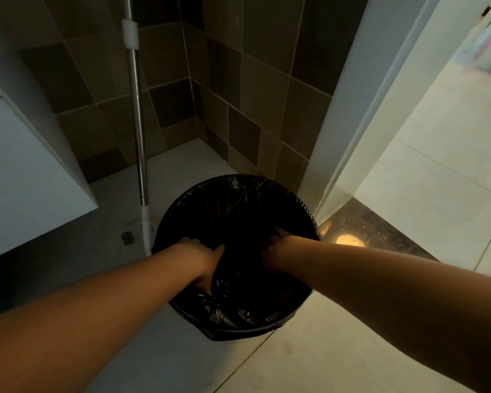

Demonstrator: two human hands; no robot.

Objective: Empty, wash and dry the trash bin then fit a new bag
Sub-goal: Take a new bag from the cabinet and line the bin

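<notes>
A round dark trash bin [182,219] stands on the floor in a dim tiled corner. A black plastic bag [233,310] lines it, its crinkled edge folded over the rim. Both my hands reach down into the bin's mouth. My left hand [201,258] lies inside the near left part, fingers down against the black plastic, thumb pointing right. My right hand [278,246] is inside the right part, its fingers lost in the dark bag. The grip of either hand is hidden by the darkness inside.
A metal mop handle [138,109] leans upright just left of the bin. A white cabinet [20,177] juts out at the left. A white door frame [349,123] stands right of the bin, with a dark threshold [374,231] and bright floor tiles [423,194] beyond.
</notes>
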